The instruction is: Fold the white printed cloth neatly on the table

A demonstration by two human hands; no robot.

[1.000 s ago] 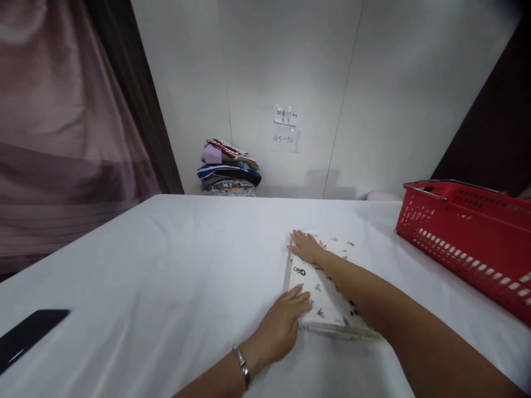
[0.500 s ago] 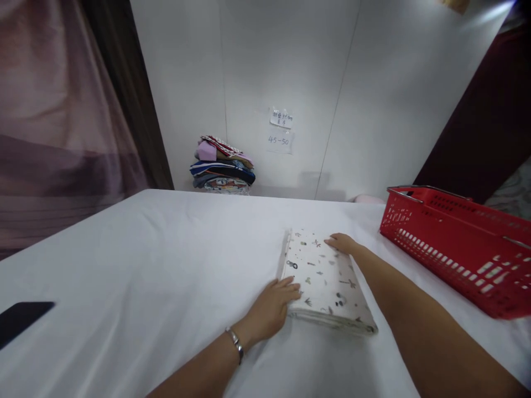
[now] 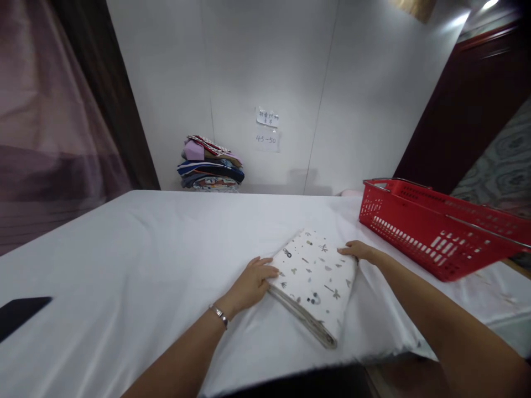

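A folded white cloth (image 3: 311,276) printed with small plants and figures lies turned at an angle on the white-covered table. Its layered folded edge faces me. At its left corner, my left hand (image 3: 251,282) grips the cloth, fingertips on top; the wrist wears a silver bracelet (image 3: 219,315). On the upper right edge, my right hand (image 3: 355,250) grips it with fingers over the border. The undersides of both grips are hidden beneath the cloth and hands.
A red plastic basket (image 3: 431,221) with metal handles stands at the right. Against the far wall is a pile of folded fabrics (image 3: 211,166). A dark flat object (image 3: 22,315) lies at the left edge. Paper notes (image 3: 267,130) hang on the wall. The table's front edge shows below.
The folded cloth has turned clockwise under both hands, its near corner swinging toward me. The view has shifted right, showing more of the basket and the table's front edge.
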